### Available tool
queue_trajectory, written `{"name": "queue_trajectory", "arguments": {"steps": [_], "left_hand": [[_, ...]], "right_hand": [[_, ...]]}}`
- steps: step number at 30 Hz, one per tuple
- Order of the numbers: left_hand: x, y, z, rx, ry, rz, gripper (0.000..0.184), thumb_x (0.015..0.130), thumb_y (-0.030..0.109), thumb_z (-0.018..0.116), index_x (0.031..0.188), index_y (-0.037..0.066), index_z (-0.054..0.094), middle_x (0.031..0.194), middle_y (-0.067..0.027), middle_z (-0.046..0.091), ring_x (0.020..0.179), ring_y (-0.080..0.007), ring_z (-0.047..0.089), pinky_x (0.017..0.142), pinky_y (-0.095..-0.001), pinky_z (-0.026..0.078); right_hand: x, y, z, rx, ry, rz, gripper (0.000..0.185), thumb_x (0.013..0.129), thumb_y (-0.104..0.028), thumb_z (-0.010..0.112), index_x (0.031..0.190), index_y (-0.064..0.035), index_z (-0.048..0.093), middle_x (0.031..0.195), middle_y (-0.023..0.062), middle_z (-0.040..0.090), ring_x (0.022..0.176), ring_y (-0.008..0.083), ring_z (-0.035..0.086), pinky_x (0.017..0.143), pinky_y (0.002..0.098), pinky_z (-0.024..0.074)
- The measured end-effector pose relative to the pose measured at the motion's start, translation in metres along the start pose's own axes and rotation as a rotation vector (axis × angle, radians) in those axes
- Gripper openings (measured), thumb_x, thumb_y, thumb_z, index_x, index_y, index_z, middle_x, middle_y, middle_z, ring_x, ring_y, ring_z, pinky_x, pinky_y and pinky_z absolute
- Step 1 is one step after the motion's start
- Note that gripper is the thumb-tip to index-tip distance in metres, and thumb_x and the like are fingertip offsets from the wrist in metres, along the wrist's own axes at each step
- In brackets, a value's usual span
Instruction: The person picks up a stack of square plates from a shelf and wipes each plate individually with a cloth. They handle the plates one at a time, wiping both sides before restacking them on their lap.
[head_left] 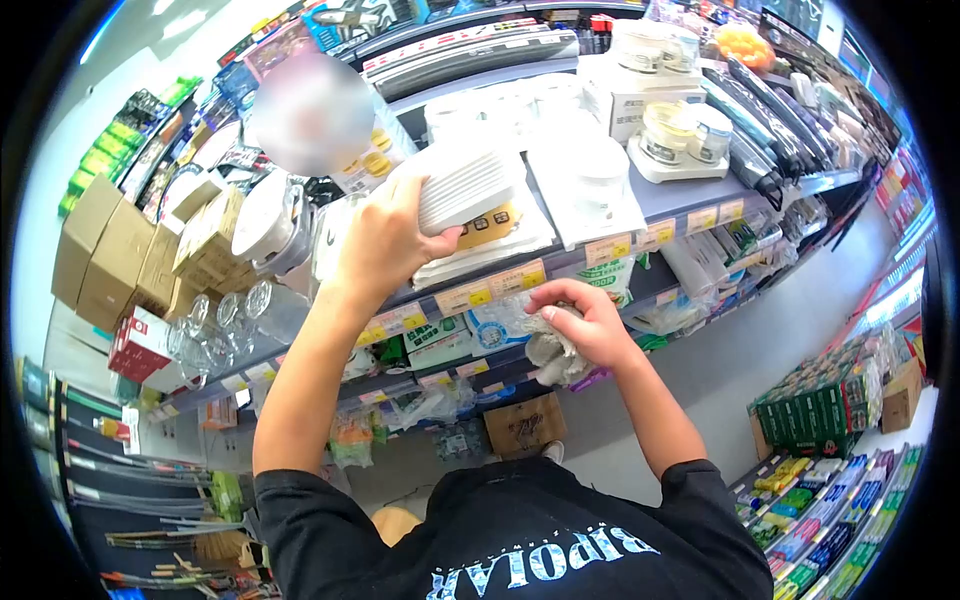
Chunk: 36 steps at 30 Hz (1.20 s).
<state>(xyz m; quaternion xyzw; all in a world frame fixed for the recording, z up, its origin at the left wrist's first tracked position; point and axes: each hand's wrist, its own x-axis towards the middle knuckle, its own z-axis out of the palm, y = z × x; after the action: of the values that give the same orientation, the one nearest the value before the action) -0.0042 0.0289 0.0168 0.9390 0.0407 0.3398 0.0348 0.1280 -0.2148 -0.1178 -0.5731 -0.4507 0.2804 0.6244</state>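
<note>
My left hand point(382, 240) is closed on a white ribbed box point(465, 185), with the thumb along its near edge and the fingers over its left end. It is held slightly tilted over the shelf, above a flat white package with a yellow-brown label point(492, 226). In my right hand point(590, 325), a crumpled grey rag point(553, 358) is bunched up and hangs below the fingers, in front of the shelf edge. To the right of the ribbed box, a round white container point(598, 165) stands on the shelf.
Price tags point(490, 288) line the shelf edge. Glass jars with lids point(667, 130) sit on a white stand at the right, near dark wrapped umbrellas point(765, 130). Several clear glasses point(275, 310) stand at the left. A cardboard box point(526, 425) lies on the floor below.
</note>
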Motion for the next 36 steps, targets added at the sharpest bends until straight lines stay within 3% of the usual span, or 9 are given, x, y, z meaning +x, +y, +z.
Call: {"name": "queue_trajectory", "arguments": {"steps": [4, 8, 10, 15, 19, 25, 28, 31, 36], "left_hand": [[0.002, 0.001, -0.010, 0.003, 0.006, 0.034, 0.061, 0.071, 0.027, 0.087, 0.115, -0.004, 0.059, 0.103, -0.0247, 0.068, 0.091, -0.0401, 0.070, 0.078, -0.0430, 0.058], [-0.011, 0.008, -0.009, 0.079, 0.009, 0.156, 0.057, 0.069, 0.028, 0.087, 0.111, -0.002, 0.060, 0.099, -0.0200, 0.068, 0.087, -0.0369, 0.070, 0.077, -0.0420, 0.059], [-0.026, 0.019, -0.013, 0.081, -0.022, 0.220, 0.052, 0.070, 0.023, 0.085, 0.108, -0.001, 0.060, 0.100, -0.0173, 0.068, 0.090, -0.0348, 0.070, 0.077, -0.0405, 0.059], [-0.054, 0.046, -0.035, 0.052, 0.005, 0.495, 0.032, 0.075, 0.016, 0.076, 0.100, 0.002, 0.062, 0.106, -0.0137, 0.069, 0.098, -0.0290, 0.070, 0.074, -0.0372, 0.060], [-0.093, 0.061, -0.053, 0.018, 0.000, 0.491, 0.031, 0.081, 0.026, 0.080, 0.098, 0.006, 0.063, 0.112, -0.0132, 0.071, 0.104, -0.0313, 0.067, 0.083, -0.0439, 0.059], [-0.193, 0.073, -0.066, -0.639, 0.030, -0.111, 0.076, 0.073, 0.039, 0.088, 0.131, -0.003, 0.061, 0.145, -0.0298, 0.052, 0.135, -0.0422, 0.048, 0.112, -0.0503, 0.037], [-0.254, 0.076, -0.040, -1.167, 0.170, -0.716, 0.091, 0.083, 0.024, 0.079, 0.153, -0.006, 0.030, 0.153, -0.0266, 0.040, 0.141, -0.0368, 0.042, 0.117, -0.0447, 0.031], [-0.325, 0.054, -0.045, -1.948, 0.026, -1.235, 0.085, 0.085, 0.012, 0.073, 0.155, -0.003, 0.028, 0.147, -0.0179, 0.048, 0.136, -0.0260, 0.048, 0.116, -0.0391, 0.035], [-0.468, 0.019, -0.076, -1.890, -0.089, -1.875, 0.050, 0.089, 0.003, 0.071, 0.136, -0.003, 0.054, 0.124, -0.0157, 0.067, 0.114, -0.0256, 0.066, 0.102, -0.0377, 0.051]], "right_hand": [[0.029, 0.001, 0.008, 0.376, -0.036, 0.093, 0.029, 0.097, -0.010, 0.061, 0.122, 0.0052, 0.061, 0.113, 0.0146, 0.072, 0.108, 0.0195, 0.066, 0.097, 0.0345, 0.0507], [0.048, -0.014, 0.023, 0.909, -0.010, 0.264, 0.068, 0.102, -0.054, 0.045, 0.132, 0.0063, 0.057, 0.117, 0.0197, 0.071, 0.106, 0.0223, 0.068, 0.091, 0.0343, 0.0553], [0.056, 0.007, 0.017, 1.345, -0.462, 0.150, 0.080, 0.100, -0.065, 0.042, 0.134, 0.0052, 0.055, 0.121, 0.0210, 0.069, 0.106, 0.0229, 0.068, 0.091, 0.0346, 0.0558], [0.041, -0.021, 0.037, 1.105, 0.155, 0.030, 0.091, 0.096, -0.068, 0.052, 0.152, 0.0017, 0.036, 0.147, 0.0243, 0.050, 0.131, 0.0333, 0.056, 0.100, 0.0473, 0.0554], [-0.007, 0.015, 0.037, 1.148, -0.008, 0.042, 0.110, 0.080, -0.066, 0.074, 0.157, -0.0016, 0.029, 0.153, 0.0277, 0.042, 0.135, 0.0432, 0.050, 0.107, 0.0579, 0.0493], [-0.087, 0.022, 0.089, 1.006, 0.090, 0.247, 0.108, 0.073, -0.055, 0.081, 0.154, -0.0004, 0.034, 0.149, 0.0235, 0.047, 0.133, 0.0375, 0.052, 0.108, 0.0525, 0.0466], [-0.113, 0.049, 0.136, 0.980, 0.044, 0.366, 0.108, 0.070, -0.048, 0.085, 0.153, 0.0013, 0.037, 0.146, 0.0208, 0.051, 0.132, 0.0326, 0.053, 0.108, 0.0472, 0.0458], [-0.141, 0.075, 0.193, 0.981, -0.016, 0.504, 0.107, 0.067, -0.041, 0.089, 0.151, 0.0030, 0.039, 0.143, 0.0181, 0.055, 0.131, 0.0277, 0.054, 0.108, 0.0419, 0.0451], [-0.180, 0.106, 0.305, 0.780, -0.320, 0.743, 0.105, 0.064, -0.032, 0.094, 0.148, 0.0057, 0.044, 0.140, 0.0144, 0.060, 0.129, 0.0215, 0.056, 0.110, 0.0351, 0.0423]]}}
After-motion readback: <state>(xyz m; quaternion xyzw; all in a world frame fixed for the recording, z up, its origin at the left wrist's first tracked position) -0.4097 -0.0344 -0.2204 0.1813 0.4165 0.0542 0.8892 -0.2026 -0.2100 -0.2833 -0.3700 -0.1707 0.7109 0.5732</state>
